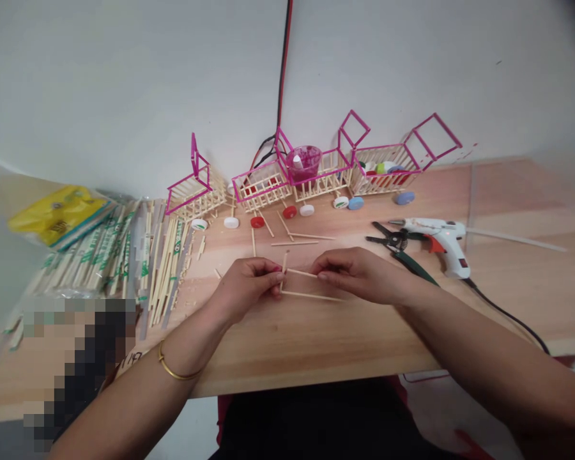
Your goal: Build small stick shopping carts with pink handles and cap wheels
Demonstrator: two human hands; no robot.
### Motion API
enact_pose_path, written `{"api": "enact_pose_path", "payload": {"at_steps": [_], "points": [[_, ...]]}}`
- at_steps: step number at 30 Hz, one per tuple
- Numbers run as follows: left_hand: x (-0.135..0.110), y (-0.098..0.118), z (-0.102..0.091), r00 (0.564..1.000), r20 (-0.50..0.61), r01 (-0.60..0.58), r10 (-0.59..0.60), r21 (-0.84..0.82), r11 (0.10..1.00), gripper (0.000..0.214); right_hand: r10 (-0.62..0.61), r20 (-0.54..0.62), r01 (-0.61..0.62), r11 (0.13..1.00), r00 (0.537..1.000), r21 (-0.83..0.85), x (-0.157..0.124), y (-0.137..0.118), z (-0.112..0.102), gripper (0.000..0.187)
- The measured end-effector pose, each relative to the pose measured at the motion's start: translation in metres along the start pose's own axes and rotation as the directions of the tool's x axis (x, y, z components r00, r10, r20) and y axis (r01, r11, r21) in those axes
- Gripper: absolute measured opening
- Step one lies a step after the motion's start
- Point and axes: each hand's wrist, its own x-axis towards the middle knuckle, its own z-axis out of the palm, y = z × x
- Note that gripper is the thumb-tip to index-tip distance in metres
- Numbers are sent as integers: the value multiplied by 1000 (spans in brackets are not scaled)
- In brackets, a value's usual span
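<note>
My left hand [252,287] pinches a short wooden stick [284,271] that stands nearly upright in the view. A second wooden stick [301,273] runs from it to my right hand [359,275], whose thumb and fingers are closed on its far end. Below, a third stick [311,296] reaches right from the lower end of the upright one, under my right hand. Whether the sticks are glued or only touching, I cannot tell. Just beyond my hands, a loose stick [294,243] lies on the wooden table [278,358].
Little stick carts with magenta rims [268,185] and bottle-cap wheels line the wall, a magenta-stained cup [304,164] among them. At right lie a white glue gun [448,239] and dark-handled pliers [397,243]. Bundled chopsticks [96,255] and a yellow packet [60,214] are at left.
</note>
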Motion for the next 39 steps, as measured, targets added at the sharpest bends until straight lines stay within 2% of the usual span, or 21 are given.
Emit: {"api": "enact_pose_path", "payload": {"at_steps": [39], "points": [[0,-2,1,998,41,-58,53,128,990,11,17,10,-17,1000,1000,-12,3,1,6,22]]}}
